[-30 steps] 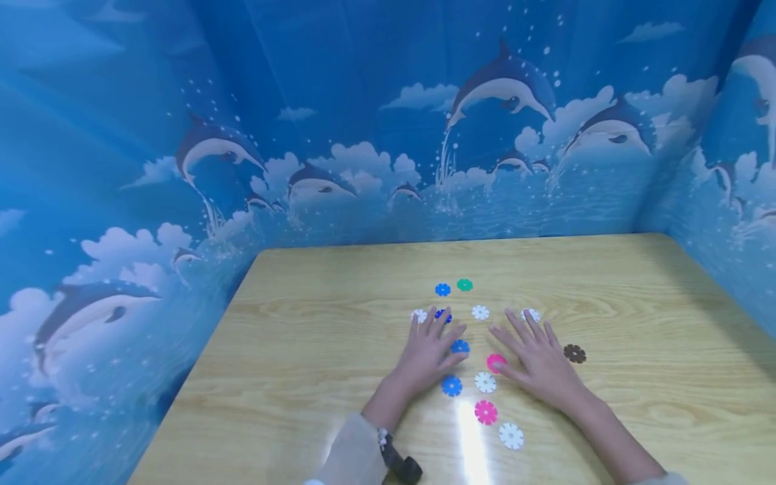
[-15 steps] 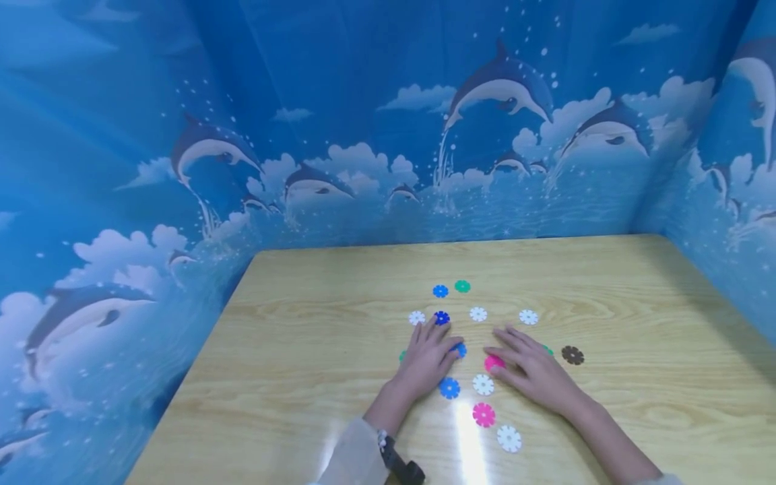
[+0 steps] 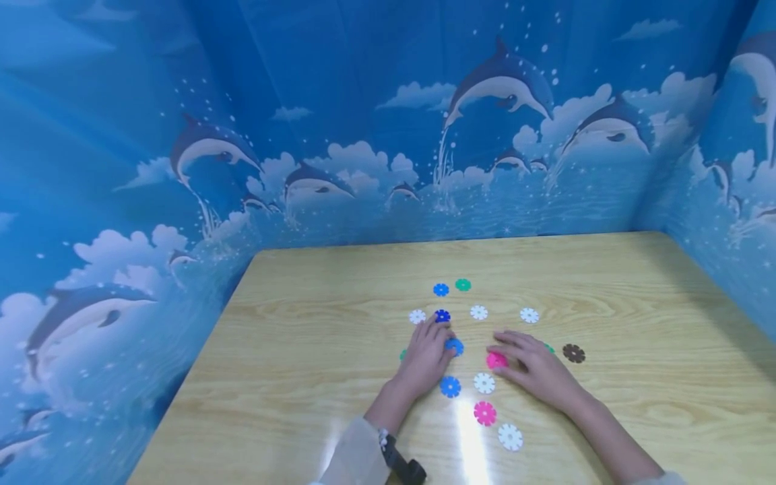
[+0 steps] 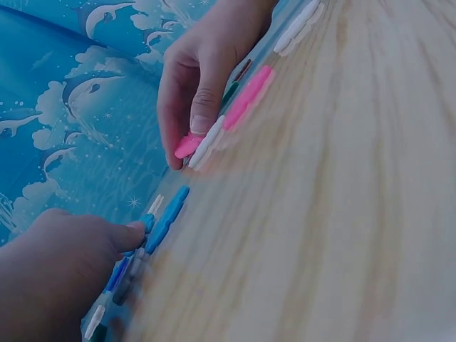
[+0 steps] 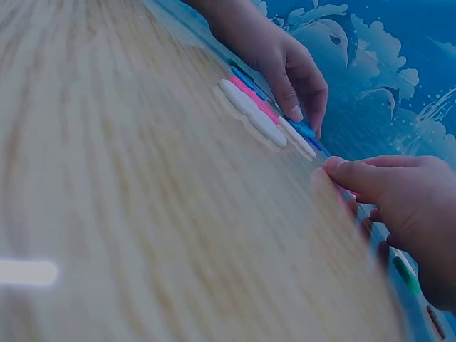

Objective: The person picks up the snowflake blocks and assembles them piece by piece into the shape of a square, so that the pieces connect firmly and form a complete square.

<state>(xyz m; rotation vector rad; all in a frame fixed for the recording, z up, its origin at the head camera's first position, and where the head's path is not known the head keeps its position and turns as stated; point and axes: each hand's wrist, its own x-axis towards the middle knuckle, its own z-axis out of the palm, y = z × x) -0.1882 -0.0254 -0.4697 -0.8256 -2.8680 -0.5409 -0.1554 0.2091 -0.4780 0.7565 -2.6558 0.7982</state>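
Observation:
Notched plastic snowflake discs lie spread on a wood-grain table. My left hand (image 3: 424, 357) is at the middle of them, its thumb and fingers pinching a blue snowflake disc (image 3: 457, 347). Its fingertips reach to a dark blue disc (image 3: 443, 315). Opposite, my right hand (image 3: 539, 370) pinches a pink snowflake disc (image 3: 496, 360) between thumb and fingers. In the left wrist view that pink disc (image 4: 187, 146) shows under the right thumb, beside a white disc (image 4: 206, 142). A green disc (image 3: 549, 348) is mostly hidden behind the right hand.
Nearer the body lie another blue disc (image 3: 450, 386), a second pink disc (image 3: 485, 413) and a white disc (image 3: 510, 437). A brown disc (image 3: 573, 353) is at the right. Farther back is a green disc (image 3: 463, 285). A dolphin-printed curtain (image 3: 364, 135) borders the table.
Both hands have drawn in from spread fingers: the left has curled onto the blue disc, the right onto the pink one. The right fingers have come away from the white disc behind.

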